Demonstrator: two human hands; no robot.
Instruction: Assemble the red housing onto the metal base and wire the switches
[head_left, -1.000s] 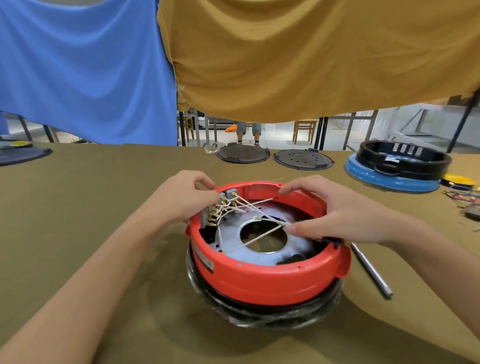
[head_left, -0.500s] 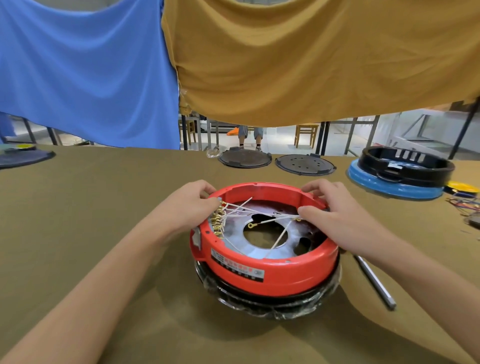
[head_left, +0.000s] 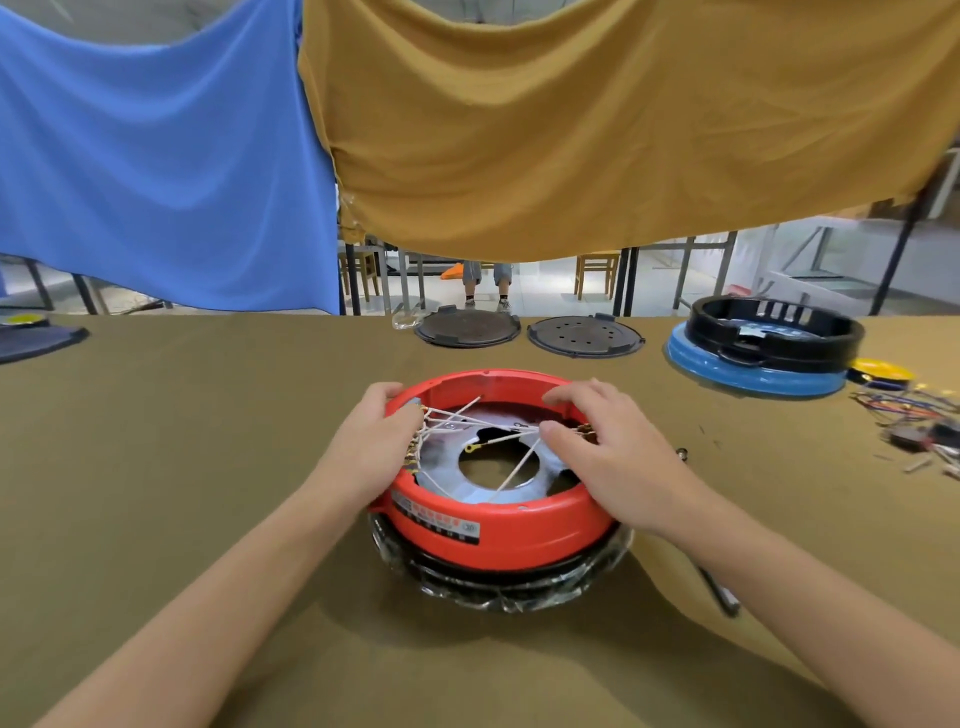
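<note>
Housing (head_left: 498, 525) sits at table (head_left: 156, 467) centre on a plastic-wrapped unit (head_left: 504, 587); metal base (head_left: 452, 462) inside it, wires (head_left: 498, 431) crossing above the plate. Left hand (head_left: 371, 447) on left rim, right hand (head_left: 608, 457) on right rim. Behind — two round plates (head_left: 524, 332) side by side. Far right — stacked ring unit (head_left: 763, 348), loose wiring (head_left: 914, 421) beside it. Rod (head_left: 719, 592) just right of housing.
</note>
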